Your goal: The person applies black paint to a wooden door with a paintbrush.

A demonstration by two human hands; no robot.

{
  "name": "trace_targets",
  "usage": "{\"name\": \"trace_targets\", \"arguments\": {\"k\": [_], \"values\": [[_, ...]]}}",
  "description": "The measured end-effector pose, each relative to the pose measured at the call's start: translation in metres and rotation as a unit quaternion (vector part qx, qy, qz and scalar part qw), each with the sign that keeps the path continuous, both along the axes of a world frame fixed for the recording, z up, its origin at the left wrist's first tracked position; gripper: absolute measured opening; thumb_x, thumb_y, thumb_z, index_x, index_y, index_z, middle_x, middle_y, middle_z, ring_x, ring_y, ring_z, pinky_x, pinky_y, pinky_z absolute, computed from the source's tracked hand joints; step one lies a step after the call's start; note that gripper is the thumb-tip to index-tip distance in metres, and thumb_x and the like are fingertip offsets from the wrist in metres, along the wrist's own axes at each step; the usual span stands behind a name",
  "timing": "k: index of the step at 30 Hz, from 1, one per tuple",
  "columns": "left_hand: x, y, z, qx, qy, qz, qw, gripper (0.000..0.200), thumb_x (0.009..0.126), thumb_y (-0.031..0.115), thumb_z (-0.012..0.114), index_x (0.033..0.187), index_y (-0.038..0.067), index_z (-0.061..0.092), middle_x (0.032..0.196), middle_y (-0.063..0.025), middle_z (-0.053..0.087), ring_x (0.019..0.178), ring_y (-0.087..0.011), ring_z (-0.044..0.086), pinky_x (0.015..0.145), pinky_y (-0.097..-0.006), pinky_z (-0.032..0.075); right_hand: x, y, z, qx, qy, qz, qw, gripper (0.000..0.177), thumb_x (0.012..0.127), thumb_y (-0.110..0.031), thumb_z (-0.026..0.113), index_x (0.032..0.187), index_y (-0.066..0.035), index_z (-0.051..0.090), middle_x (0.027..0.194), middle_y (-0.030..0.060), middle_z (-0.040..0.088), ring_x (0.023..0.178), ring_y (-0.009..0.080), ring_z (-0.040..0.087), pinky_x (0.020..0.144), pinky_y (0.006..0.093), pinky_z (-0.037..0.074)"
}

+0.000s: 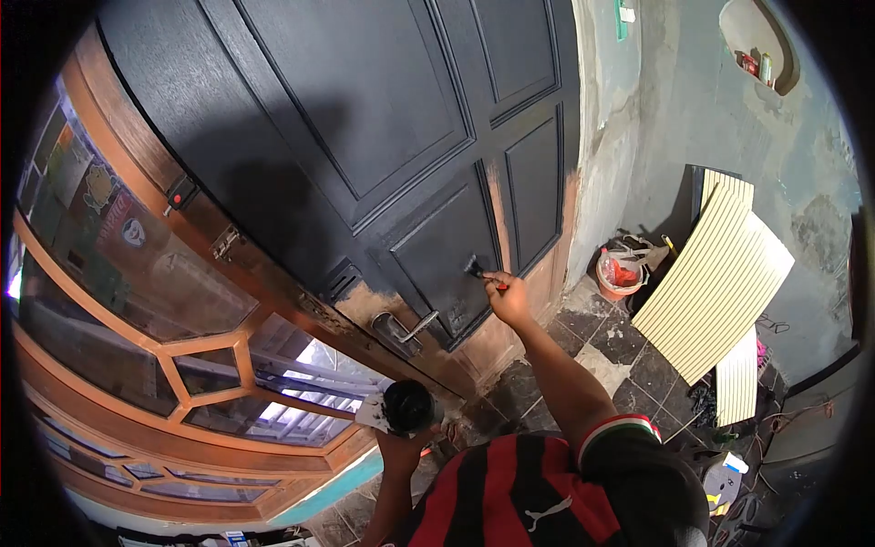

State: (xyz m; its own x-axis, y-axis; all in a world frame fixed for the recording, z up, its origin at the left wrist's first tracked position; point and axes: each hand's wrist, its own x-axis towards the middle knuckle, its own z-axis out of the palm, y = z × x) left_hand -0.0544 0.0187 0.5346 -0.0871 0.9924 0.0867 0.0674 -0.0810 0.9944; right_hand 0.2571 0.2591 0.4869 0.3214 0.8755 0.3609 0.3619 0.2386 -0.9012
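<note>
A paintbrush [475,268] with dark bristles and a bit of red on its handle is gripped in my right hand [508,299]. Its bristles are against or very near a lower panel of the door [355,100], which is mostly coated in dark paint. Bare brown wood shows along the door's bottom, in a strip beside the panel and around the metal door handle [406,330]. Below the handle, my left hand [402,448] holds up a container of black paint [409,407] with a pale side. Most of the left fingers are hidden under it.
A wood-framed window [164,350] stands left of the door. On the dark tile floor [519,390] at right are a bucket [616,275] with red contents and ribbed cream panels [715,283] leaning against the grey wall [775,173]. Cables and small items lie at lower right.
</note>
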Motion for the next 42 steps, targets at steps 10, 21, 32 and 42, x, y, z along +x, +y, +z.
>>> {"name": "trace_targets", "arguments": {"k": [10,21,32,42], "values": [[0.044,-0.018,0.022,-0.012,-0.014,0.048,0.999,0.084,0.071,0.008,0.102,0.142,-0.001,0.059,0.133,-0.0132,0.071,0.121,-0.0254,0.071,0.107,-0.0406,0.058,-0.007,0.001,0.136,0.219,0.097,0.004,0.971,0.022,0.096,-0.013,0.08,0.114,0.0,0.083,0.104,0.0207,0.082,0.092,0.0275,0.081,0.082,0.0346,0.06],[0.04,-0.037,0.006,-0.028,-0.028,0.077,0.996,0.083,0.071,0.006,0.102,0.142,-0.002,0.058,0.134,-0.0131,0.07,0.12,-0.0248,0.071,0.105,-0.0399,0.059,-0.001,0.004,0.026,0.006,-0.097,0.077,0.992,0.026,0.097,-0.021,0.078,0.116,-0.005,0.084,0.094,0.022,0.08,0.083,0.0354,0.079,0.079,0.0421,0.061],[0.025,-0.03,0.014,-0.004,-0.012,0.056,0.998,0.085,0.071,0.008,0.103,0.143,-0.002,0.058,0.134,-0.0122,0.07,0.12,-0.0238,0.071,0.106,-0.0389,0.058,-0.041,-0.034,-0.013,-0.02,0.059,0.081,0.995,0.027,0.102,-0.023,0.076,0.121,-0.005,0.083,0.092,0.023,0.08,0.081,0.0231,0.081,0.077,0.0374,0.062],[-0.007,-0.009,0.014,0.003,0.033,0.013,0.999,0.08,0.072,0.011,0.103,0.139,0.0,0.062,0.13,-0.0108,0.073,0.118,-0.0226,0.072,0.106,-0.0403,0.057,-0.038,-0.002,0.09,0.151,0.036,0.022,0.988,0.023,0.096,-0.014,0.079,0.116,-0.003,0.084,0.085,0.0172,0.079,0.066,0.0256,0.072,0.067,0.0365,0.056]]}}
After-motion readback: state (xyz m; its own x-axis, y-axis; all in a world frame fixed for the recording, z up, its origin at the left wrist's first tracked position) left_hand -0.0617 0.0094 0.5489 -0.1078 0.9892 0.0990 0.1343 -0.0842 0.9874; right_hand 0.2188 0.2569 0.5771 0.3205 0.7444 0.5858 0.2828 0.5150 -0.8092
